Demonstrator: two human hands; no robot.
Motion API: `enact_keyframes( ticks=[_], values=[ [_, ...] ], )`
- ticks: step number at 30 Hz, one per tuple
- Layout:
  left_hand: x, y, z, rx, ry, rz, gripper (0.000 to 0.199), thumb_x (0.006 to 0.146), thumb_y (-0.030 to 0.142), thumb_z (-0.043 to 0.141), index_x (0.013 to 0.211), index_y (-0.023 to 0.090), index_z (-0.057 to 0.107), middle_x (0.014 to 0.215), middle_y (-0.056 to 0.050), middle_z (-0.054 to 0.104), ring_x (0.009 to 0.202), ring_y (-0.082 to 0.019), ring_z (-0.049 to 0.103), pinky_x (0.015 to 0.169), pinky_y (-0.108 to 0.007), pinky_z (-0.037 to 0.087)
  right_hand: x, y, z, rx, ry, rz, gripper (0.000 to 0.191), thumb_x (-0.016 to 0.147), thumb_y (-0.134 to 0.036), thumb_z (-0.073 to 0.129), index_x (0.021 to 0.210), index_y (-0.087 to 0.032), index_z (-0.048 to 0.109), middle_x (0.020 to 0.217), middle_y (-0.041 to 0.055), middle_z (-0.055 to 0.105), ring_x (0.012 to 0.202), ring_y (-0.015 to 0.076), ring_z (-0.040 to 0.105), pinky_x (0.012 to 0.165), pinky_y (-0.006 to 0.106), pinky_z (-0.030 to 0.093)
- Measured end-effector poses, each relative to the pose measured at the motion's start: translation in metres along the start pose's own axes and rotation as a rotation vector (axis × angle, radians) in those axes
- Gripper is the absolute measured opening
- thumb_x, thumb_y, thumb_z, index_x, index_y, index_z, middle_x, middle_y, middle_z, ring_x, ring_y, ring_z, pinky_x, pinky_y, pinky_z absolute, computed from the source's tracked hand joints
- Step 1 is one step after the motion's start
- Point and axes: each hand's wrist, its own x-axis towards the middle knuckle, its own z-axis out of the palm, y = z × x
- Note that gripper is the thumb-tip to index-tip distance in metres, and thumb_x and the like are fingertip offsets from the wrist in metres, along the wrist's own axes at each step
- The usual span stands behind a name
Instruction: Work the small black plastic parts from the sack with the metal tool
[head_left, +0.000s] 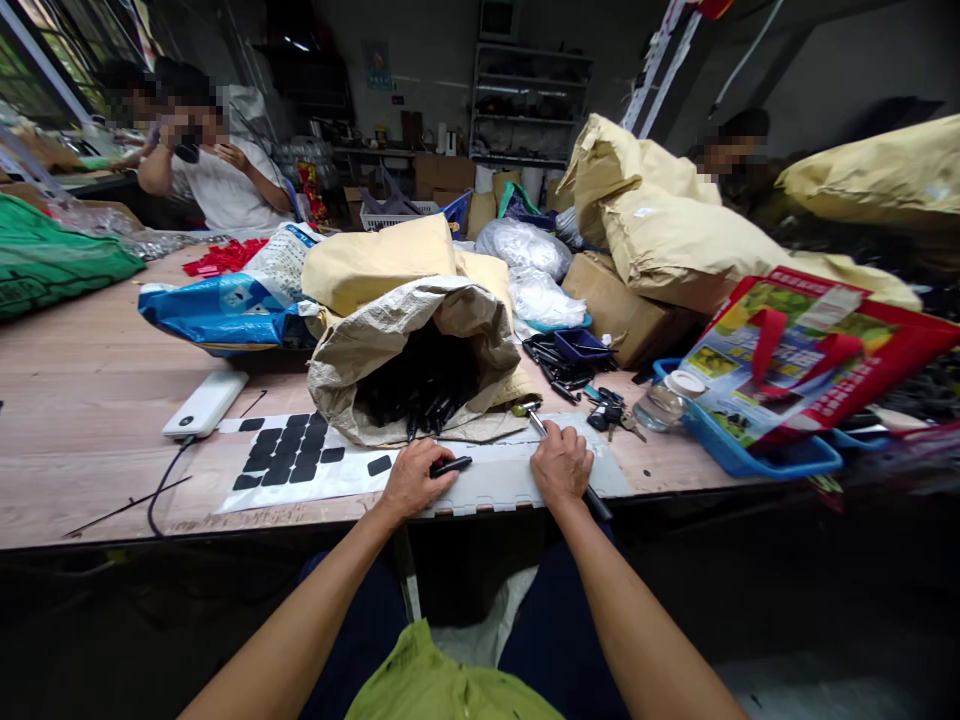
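My left hand [417, 478] is closed around a short black cylindrical part [452, 466], whose end sticks out to the right above a grey board [491, 480]. At the board's right side my right hand [561, 462] grips a tool with a metal shaft [536, 422] at its far end and a black handle [598, 503] showing below the fist. Just beyond my left hand lies an open paper sack [337, 385], its mouth facing me, with many black parts [431, 395] inside. Flat black pieces [289, 450] lie in rows on a white sheet [341, 480] to the left.
A white power bank [206, 403] with a cable lies left. On the right are keys [609, 412], a clear jar [664, 402], a blue tray [757, 457] and a red bag [810, 350]. Full sacks [675, 235] rise behind. A person [232, 180] sits at the back left.
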Motion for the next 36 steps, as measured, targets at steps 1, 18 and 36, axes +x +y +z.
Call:
enact_keyframes(
  ticks=[1, 18, 36],
  values=[
    [0.0, -0.001, -0.001, -0.006, -0.01, 0.0, 0.016, 0.084, 0.032, 0.072, 0.098, 0.023, 0.072, 0.089, -0.002, 0.067, 0.089, -0.022, 0.059, 0.082, -0.034, 0.043, 0.003, 0.002, -0.004, 0.035, -0.051, 0.025, 0.037, 0.097, -0.023, 0.048, 0.13, -0.024, 0.065, 0.112, 0.012, 0.062, 0.106, 0.0264, 0.053, 0.085, 0.037, 0.036],
    [0.003, -0.005, -0.005, -0.097, -0.074, -0.097, 0.021, 0.079, 0.034, 0.079, 0.098, 0.026, 0.077, 0.089, -0.001, 0.066, 0.094, -0.021, 0.059, 0.084, -0.033, 0.041, -0.11, -0.046, -0.043, 0.75, -0.18, -0.358, 0.041, 0.102, -0.026, 0.039, 0.138, -0.024, 0.06, 0.118, 0.0084, 0.066, 0.107, 0.0183, 0.065, 0.096, 0.031, 0.052],
    [0.003, 0.001, -0.007, -0.073, -0.049, -0.125, 0.019, 0.078, 0.031, 0.079, 0.096, 0.025, 0.079, 0.086, -0.002, 0.066, 0.092, -0.022, 0.059, 0.084, -0.034, 0.043, -0.114, -0.039, -0.045, 0.548, -0.141, -0.289, 0.043, 0.103, -0.03, 0.036, 0.137, -0.027, 0.062, 0.106, 0.0062, 0.065, 0.092, 0.0176, 0.065, 0.084, 0.027, 0.05]
  ],
)
